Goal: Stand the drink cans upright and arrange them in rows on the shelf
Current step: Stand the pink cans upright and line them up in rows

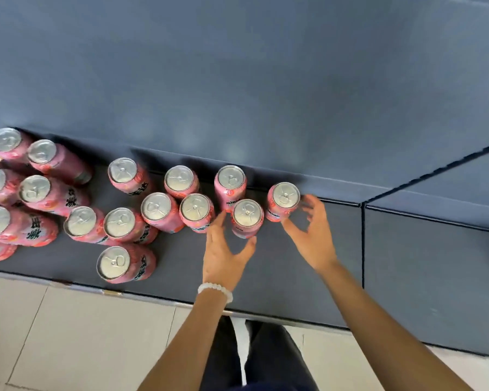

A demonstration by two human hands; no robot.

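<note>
Drink cans [158, 210]: all upright on shelf [294, 277], rows ragged, one stray at front edge. Left hand [223, 255] spread, fingers apart around front can [247, 214]. Right hand [312, 230] spread beside rightmost can [283, 196]. Remaining: alignment.

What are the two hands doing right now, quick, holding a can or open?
Left hand: open, fingers spread around the front can, no firm grip visible.
Right hand: open, fingers spread beside the rightmost can, holding nothing.
</note>
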